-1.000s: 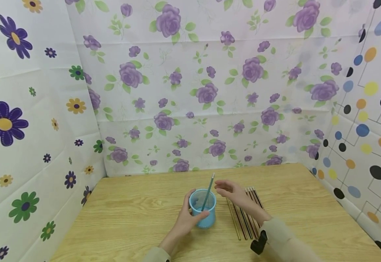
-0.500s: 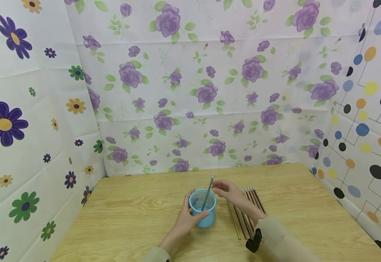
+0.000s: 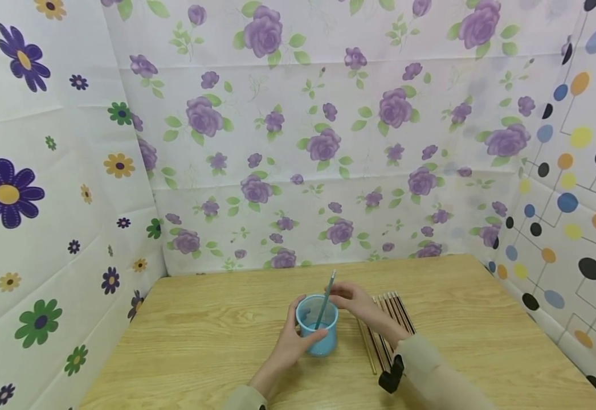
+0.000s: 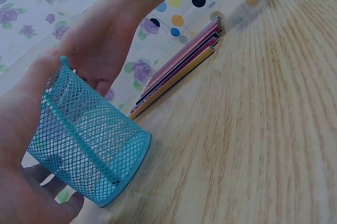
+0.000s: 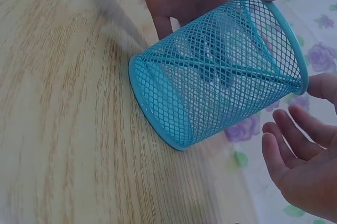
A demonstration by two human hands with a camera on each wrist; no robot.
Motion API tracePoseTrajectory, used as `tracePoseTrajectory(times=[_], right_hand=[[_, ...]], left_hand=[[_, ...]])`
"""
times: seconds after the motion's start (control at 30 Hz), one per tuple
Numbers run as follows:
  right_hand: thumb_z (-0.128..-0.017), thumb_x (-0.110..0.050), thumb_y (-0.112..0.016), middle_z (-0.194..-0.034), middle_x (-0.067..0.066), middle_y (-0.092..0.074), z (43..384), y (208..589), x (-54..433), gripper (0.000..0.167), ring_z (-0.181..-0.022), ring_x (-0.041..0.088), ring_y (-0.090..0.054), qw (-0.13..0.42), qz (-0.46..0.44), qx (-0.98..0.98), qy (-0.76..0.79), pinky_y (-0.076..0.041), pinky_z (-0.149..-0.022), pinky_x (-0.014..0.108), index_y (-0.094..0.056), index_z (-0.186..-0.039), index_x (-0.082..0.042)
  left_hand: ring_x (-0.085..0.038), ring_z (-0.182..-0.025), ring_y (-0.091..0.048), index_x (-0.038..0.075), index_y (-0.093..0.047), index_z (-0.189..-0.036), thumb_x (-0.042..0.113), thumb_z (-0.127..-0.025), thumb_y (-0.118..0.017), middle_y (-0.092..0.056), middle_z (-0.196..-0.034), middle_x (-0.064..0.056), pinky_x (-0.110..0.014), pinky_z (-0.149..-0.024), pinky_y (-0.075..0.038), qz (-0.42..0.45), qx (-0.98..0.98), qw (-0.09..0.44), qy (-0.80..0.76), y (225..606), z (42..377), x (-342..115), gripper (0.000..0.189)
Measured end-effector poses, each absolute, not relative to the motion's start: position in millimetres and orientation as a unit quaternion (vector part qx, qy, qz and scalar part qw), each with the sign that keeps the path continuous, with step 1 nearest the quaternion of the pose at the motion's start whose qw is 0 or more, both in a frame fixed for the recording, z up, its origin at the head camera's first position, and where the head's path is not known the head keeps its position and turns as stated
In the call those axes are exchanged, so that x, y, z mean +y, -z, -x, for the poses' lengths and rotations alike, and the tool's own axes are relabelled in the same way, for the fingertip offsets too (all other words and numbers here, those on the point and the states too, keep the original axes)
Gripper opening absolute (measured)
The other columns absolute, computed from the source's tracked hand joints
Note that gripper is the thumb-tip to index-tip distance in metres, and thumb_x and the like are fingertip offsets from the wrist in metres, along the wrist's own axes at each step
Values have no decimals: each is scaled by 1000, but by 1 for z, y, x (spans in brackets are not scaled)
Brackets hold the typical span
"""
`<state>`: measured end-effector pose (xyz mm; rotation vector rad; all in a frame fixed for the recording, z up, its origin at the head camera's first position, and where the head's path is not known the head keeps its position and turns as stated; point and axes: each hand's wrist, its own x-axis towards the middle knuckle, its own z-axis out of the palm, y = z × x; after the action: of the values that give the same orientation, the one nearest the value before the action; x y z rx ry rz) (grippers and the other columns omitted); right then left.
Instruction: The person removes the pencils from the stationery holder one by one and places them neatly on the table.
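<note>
A light blue mesh pencil cup (image 3: 321,344) stands on the wooden table, tilt not evident in the head view. My left hand (image 3: 292,345) grips its left side, thumb across the front and fingers around the back. One teal pencil (image 3: 326,302) leans inside the cup, its white-tipped end above the rim. My right hand (image 3: 358,305) hovers at the cup's right edge. Its fingers (image 5: 295,140) are loosely bent; one fingertip is by the rim in the right wrist view. Whether it touches the pencil or rim cannot be told.
Several pencils (image 3: 367,346) lie side by side right of the cup, partly under my right forearm. The table (image 3: 200,330) meets a flower-print cloth (image 3: 298,216) at the back. Patterned cloths also hang at left and right.
My right hand has moved left, from a small gap off the pencil to right beside it and the cup's rim. Left hand, cup and pencil have stayed put.
</note>
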<state>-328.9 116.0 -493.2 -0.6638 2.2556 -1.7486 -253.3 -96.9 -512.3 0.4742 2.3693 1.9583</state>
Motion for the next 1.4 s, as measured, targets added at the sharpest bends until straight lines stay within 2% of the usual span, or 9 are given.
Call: tracePoseTrajectory(times=[0.27,0.5,0.83,1.13,1.23,1.4], right_hand=[[-97,-29,-59,-131,10,-60,324,486,113,40,-124,29,-54,104,248,758,594,-42,-106,52,-58,-130,-7],[-99,-34,-55,-129,13,-61,325,486,111,38,-126,36,-51,89,244,764,591,-41,-108,51,-62,-125,-8],[-98,-41,-52,-123,8,-65,325,482,114,39,-115,23,-57,45,201,775,597,-46,-102,45,-66,-121,-12],[-98,-39,-53,-116,11,-64,321,466,117,42,-118,41,-55,38,189,740,645,-46,-104,49,-63,-124,-7],[-98,-39,-53,-112,9,-65,323,466,119,41,-113,36,-60,37,187,735,651,-47,-103,48,-63,-123,-8],[-100,-35,-51,-105,2,-65,326,466,121,43,-101,18,-64,33,187,719,668,-51,-99,44,-59,-124,-1]], left_hand=[[-41,-134,-37,19,-15,-153,27,-88,-72,-37,-148,-16,-61,-105,-38,-154,759,18,-632,514,254,-97,87],[-42,-135,-35,20,-15,-153,26,-88,-72,-34,-150,-17,-63,-105,-37,-157,755,21,-637,515,255,-97,87],[-41,-134,-37,17,-15,-153,25,-87,-73,-36,-149,-15,-62,-103,-39,-161,751,19,-640,515,254,-97,88],[-41,-133,-39,19,-16,-153,27,-86,-74,-37,-148,-16,-61,-103,-39,-158,752,13,-639,514,254,-97,88],[-41,-133,-39,19,-17,-153,27,-86,-74,-38,-148,-16,-60,-103,-39,-157,753,13,-639,515,254,-97,88],[-41,-133,-39,19,-18,-152,27,-86,-74,-38,-148,-17,-60,-103,-40,-154,755,9,-637,516,254,-97,88]])
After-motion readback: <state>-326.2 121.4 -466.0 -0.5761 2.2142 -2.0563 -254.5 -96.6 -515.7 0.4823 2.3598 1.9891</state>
